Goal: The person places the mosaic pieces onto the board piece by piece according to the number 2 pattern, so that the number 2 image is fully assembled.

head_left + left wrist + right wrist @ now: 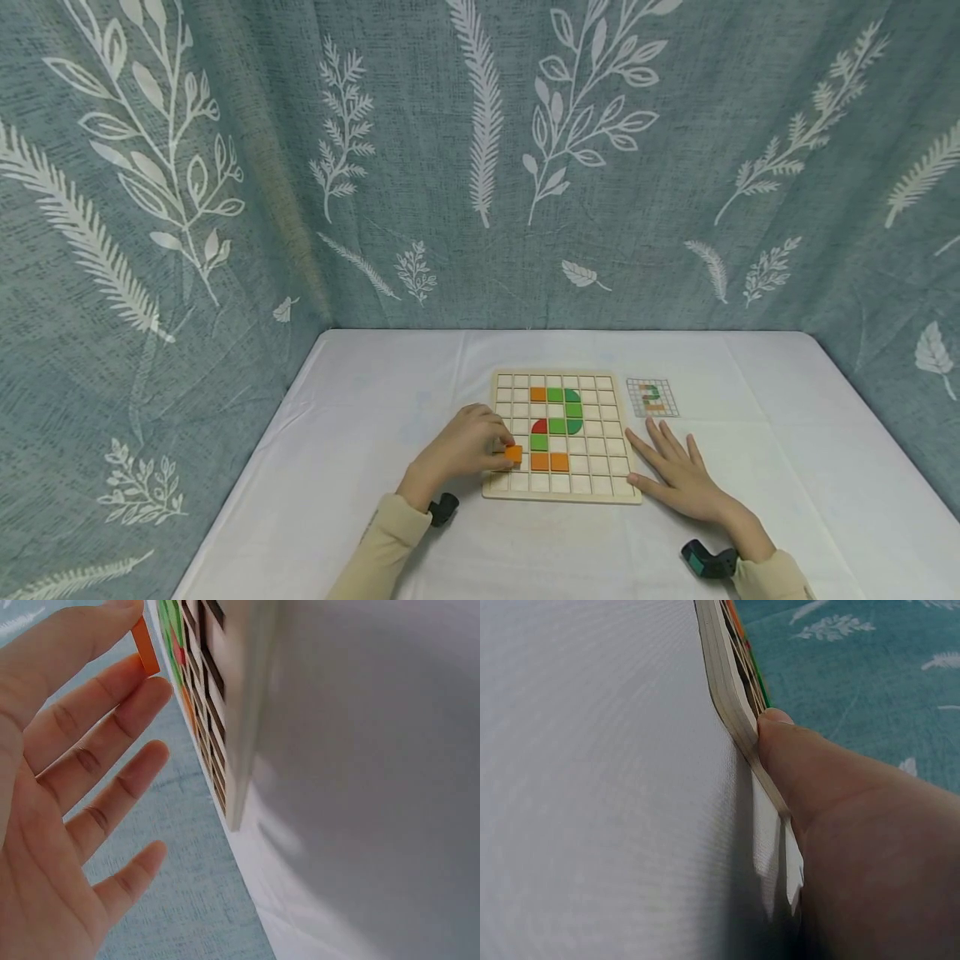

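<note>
My left hand [467,443] pinches an orange square tile [513,454] between thumb and forefinger, over the left part of a wooden grid board [561,501]. In the left wrist view the orange tile [145,646] shows edge-on at the fingertips, the other fingers spread. Green, red and orange tiles lie in the board's cells, among them a red quarter-round [539,427], a green square [539,442] below it and two orange squares [549,462] side by side. My right hand [678,475] lies with spread fingers at the board's right edge, its thumb [780,739] touching the rim.
A small printed grid card [652,398] with a coloured pattern lies right of the board's top corner. White cloth [390,375] covers the table, and a leaf-patterned curtain [420,167] stands behind it. Dark wrist devices [708,560] sit at both wrists.
</note>
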A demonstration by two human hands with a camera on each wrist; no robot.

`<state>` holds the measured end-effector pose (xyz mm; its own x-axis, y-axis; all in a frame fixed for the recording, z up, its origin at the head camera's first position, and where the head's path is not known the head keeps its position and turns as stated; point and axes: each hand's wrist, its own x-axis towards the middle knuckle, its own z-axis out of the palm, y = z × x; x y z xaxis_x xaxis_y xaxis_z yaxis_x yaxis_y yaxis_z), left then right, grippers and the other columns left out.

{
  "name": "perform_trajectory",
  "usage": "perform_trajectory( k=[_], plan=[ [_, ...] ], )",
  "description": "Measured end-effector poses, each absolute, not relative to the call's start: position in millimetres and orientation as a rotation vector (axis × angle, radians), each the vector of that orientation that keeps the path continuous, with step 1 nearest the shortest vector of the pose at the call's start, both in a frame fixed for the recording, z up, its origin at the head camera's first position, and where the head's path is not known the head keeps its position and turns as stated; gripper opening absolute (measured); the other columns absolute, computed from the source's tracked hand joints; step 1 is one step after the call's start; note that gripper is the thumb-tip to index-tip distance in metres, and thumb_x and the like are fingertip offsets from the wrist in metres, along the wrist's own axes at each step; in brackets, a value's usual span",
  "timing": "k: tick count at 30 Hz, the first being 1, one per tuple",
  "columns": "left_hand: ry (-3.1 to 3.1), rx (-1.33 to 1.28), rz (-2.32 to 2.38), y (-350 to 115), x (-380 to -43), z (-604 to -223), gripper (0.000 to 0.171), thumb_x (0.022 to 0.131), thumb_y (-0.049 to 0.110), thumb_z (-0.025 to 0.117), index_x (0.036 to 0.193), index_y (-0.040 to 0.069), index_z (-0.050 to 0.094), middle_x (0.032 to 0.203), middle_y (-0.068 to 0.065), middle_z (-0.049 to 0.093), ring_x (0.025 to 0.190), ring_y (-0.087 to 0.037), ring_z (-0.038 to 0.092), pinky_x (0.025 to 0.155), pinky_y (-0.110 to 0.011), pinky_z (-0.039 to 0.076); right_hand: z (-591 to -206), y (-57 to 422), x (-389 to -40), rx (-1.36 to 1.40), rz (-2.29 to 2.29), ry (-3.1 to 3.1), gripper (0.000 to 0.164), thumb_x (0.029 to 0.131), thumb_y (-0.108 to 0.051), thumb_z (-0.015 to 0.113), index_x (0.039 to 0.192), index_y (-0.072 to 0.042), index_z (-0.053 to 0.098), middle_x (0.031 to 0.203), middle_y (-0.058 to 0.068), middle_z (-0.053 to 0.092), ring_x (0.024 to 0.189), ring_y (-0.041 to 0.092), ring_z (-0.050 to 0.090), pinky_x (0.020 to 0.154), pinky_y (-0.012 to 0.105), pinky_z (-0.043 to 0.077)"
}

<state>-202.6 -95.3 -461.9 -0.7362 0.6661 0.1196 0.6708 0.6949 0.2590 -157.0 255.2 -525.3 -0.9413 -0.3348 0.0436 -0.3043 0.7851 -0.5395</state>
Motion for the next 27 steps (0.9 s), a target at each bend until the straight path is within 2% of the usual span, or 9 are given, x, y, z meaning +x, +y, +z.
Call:
perform_trajectory(
  k=[5,18,27],
  plan=[
    [-2.841,-1.178,-0.433,-86.5,-203.9,-460.9,0.024,0.076,0.038,0.074,0.091,0.019,0.074,0.090,0.010,0.067,0.094,-0.011,0.053,0.102,-0.041,0.037,-525.8,255.0,-157.0,-0.517,-0.860,2.917,0.067,0.089,-0.047,0.053,0.146,-0.019,0.031,0.153,0.022,0.009,0.140,0.043,0.001,0.108,0.059,-0.017],
    [-2.831,-1.211,-0.341,-60.8,-206.4,-465.2,0.023,0.078,0.042,0.071,0.092,0.024,0.074,0.096,0.012,0.067,0.100,-0.011,0.053,0.105,-0.037,0.034,-524.6,254.3,-157.4,-0.505,-0.844,2.921,0.067,0.089,-0.047,0.053,0.146,-0.019,0.032,0.153,0.023,0.010,0.140,0.043,0.001,0.108,0.060,-0.016],
    [-2.835,-1.216,-0.339,-44.9,-205.4,-465.2,0.024,0.077,0.045,0.072,0.092,0.026,0.073,0.096,0.013,0.066,0.101,-0.011,0.054,0.105,-0.039,0.035,-523.5,253.9,-156.3,-0.514,-0.862,2.913,0.067,0.089,-0.045,0.054,0.146,-0.018,0.032,0.152,0.023,0.010,0.140,0.044,0.002,0.108,0.060,-0.016]
  ],
)
